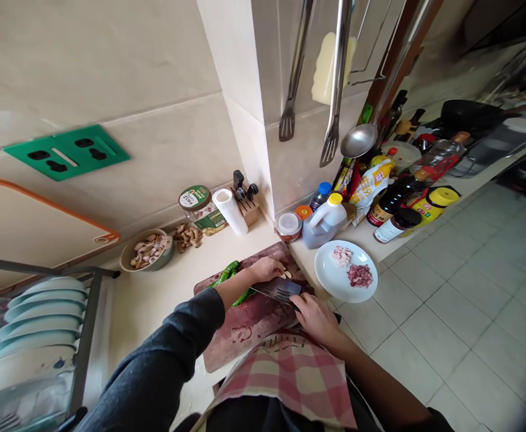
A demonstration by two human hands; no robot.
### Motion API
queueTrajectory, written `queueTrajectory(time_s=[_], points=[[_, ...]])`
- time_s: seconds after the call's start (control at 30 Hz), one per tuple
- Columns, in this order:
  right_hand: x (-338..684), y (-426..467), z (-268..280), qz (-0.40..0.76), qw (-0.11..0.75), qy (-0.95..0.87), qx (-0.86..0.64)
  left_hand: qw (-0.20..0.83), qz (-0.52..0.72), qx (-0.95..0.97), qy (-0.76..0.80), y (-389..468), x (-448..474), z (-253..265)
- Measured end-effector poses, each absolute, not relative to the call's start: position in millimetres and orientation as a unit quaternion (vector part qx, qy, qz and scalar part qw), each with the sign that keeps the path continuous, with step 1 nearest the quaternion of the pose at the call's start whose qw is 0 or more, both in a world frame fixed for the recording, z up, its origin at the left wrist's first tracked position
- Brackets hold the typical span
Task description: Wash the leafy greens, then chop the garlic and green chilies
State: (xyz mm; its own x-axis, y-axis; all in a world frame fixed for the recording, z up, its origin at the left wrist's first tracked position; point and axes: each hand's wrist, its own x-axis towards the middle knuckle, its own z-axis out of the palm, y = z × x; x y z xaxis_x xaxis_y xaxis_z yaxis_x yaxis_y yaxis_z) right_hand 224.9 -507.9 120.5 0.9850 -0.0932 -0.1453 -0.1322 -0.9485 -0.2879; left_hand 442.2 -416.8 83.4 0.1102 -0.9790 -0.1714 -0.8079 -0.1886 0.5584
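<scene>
My right hand (316, 315) grips a cleaver (269, 290) whose wide blade lies low over the brown cutting board (227, 342). At the far side of the blade, my left hand (266, 269) is closed, its fingertips bent down at pale garlic pieces (286, 275). The fingers partly cover what they hold. Green chili peppers (227, 273) rest on the board, partly behind my left wrist and the blade. Wet marks and small scraps are scattered over the board's near part.
A white plate (330, 276) with two piles of chopped meat sits at the counter's right edge. Beyond stand a jug (323, 225) and several bottles. A garlic bowl (166, 258), ginger (188, 237) and a knife block (248, 211) line the wall. Utensils hang above; a dish rack (83, 342) stands left.
</scene>
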Motion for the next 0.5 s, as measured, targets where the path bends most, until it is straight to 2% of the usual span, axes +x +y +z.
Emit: queueTrajectory(time_s=[0.23,0.37,0.5], points=[[180.9,-520.6,123.0,0.063,0.214,0.060,-0.973,0.197,-0.219,0.729,-0.618,-413.3,456.8,78.8],[138.2,-533.2,115.9,0.011,0.305,0.103,-0.947,0.190,-0.222,0.692,-0.660,-409.5,453.3,79.3],[109.3,-541.2,109.0,-0.018,0.399,0.201,-0.894,0.133,-0.220,0.708,-0.658,-408.0,439.2,75.8]])
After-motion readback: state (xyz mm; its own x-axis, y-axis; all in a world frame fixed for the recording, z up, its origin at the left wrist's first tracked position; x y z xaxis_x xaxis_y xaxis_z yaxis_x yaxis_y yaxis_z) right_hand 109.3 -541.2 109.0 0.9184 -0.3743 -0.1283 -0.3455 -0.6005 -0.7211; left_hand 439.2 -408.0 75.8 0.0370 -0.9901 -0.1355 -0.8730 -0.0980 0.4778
